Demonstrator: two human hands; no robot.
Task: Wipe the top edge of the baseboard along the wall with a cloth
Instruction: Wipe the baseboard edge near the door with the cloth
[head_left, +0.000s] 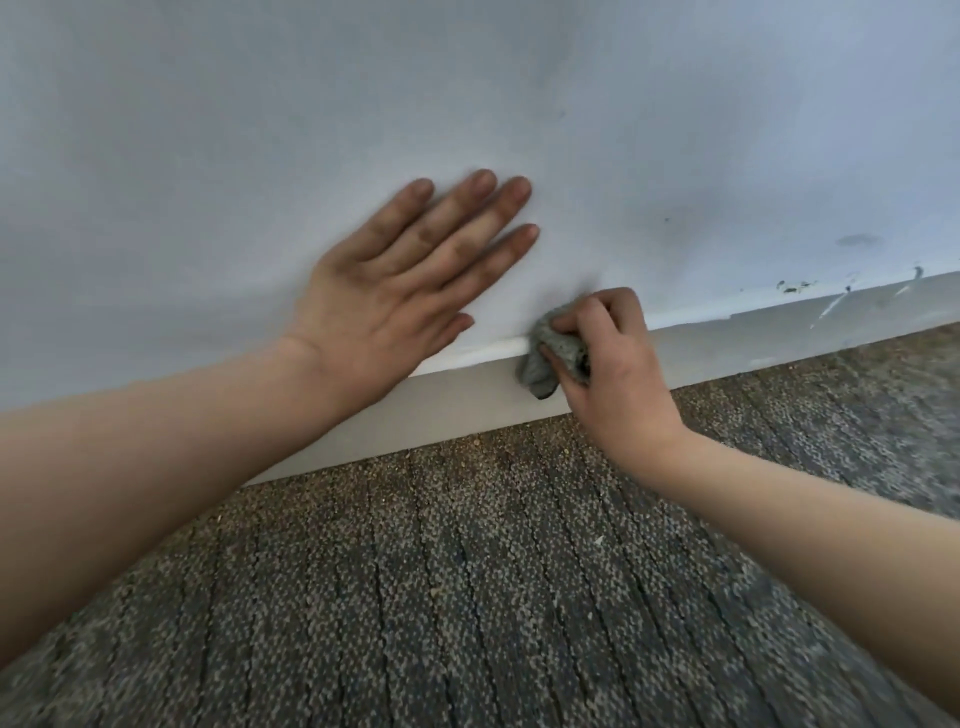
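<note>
The right hand (605, 364) has its fingers curled tight around a small crumpled grey-green cloth (551, 358) and presses it on the top edge of the long off-white baseboard (457, 405) — just where the board meets the pale blue-white painted wall (467, 93). The left hand (395, 291) lies flat on this wall, its 4 fingers straight and slightly apart, beside the cloth but not touching it. Below is a speckled grey-brown carpet (467, 597) — and the wall at far right carries some dark scuff marks (795, 286).

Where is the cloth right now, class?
In the head view the cloth is right of centre, bunched in the right hand against the baseboard's top edge, just right of the left hand flat on the wall.
</note>
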